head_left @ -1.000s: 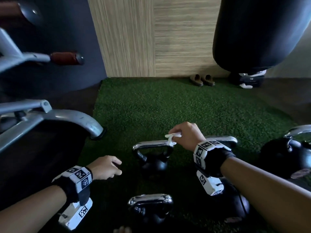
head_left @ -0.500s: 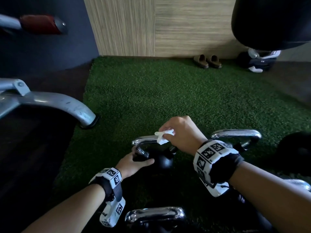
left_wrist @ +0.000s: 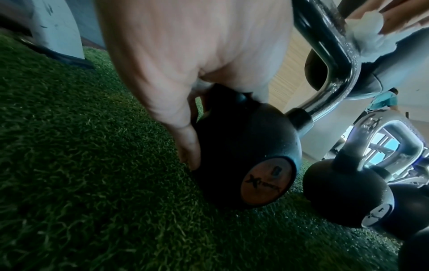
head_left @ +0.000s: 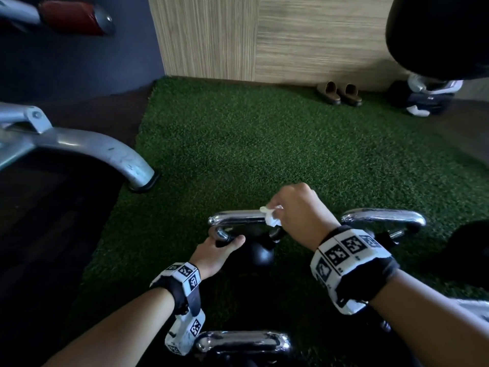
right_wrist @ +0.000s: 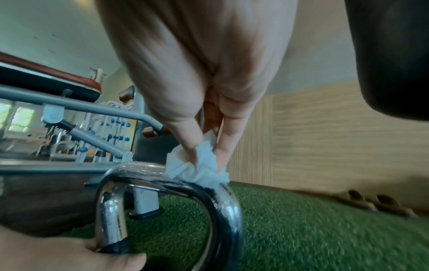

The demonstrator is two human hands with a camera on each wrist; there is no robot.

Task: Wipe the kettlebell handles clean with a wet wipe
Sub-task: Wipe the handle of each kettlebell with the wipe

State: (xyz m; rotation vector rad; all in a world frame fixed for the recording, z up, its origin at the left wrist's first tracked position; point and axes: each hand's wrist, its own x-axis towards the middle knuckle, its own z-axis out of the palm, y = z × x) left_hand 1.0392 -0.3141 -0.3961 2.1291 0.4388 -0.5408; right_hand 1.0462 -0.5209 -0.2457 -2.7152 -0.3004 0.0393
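Observation:
A black kettlebell (head_left: 260, 254) (left_wrist: 243, 155) with a chrome handle (head_left: 238, 218) (right_wrist: 176, 183) stands on the green turf. My right hand (head_left: 296, 210) (right_wrist: 204, 144) pinches a crumpled white wet wipe (head_left: 272, 218) (right_wrist: 197, 170) (left_wrist: 369, 34) against the right end of that handle's top bar. My left hand (head_left: 222, 245) (left_wrist: 185, 110) grips the kettlebell at the left foot of the handle, thumb over the ball's shoulder. A second chrome handle (head_left: 383, 218) shows behind my right wrist, and a third (head_left: 243, 340) lies near the bottom edge.
A grey metal bench leg (head_left: 105, 152) comes down at the turf's left edge. A black punching bag (head_left: 439, 33) hangs at top right above dark gear (head_left: 423, 98). A pair of brown slippers (head_left: 340, 92) sits by the wood-panel wall. More kettlebells (left_wrist: 348, 194) crowd the right.
My left hand came from the turf to grip the kettlebell at the handle's left foot. The right hand with the wipe slid rightward along the top bar. The head view tilted down.

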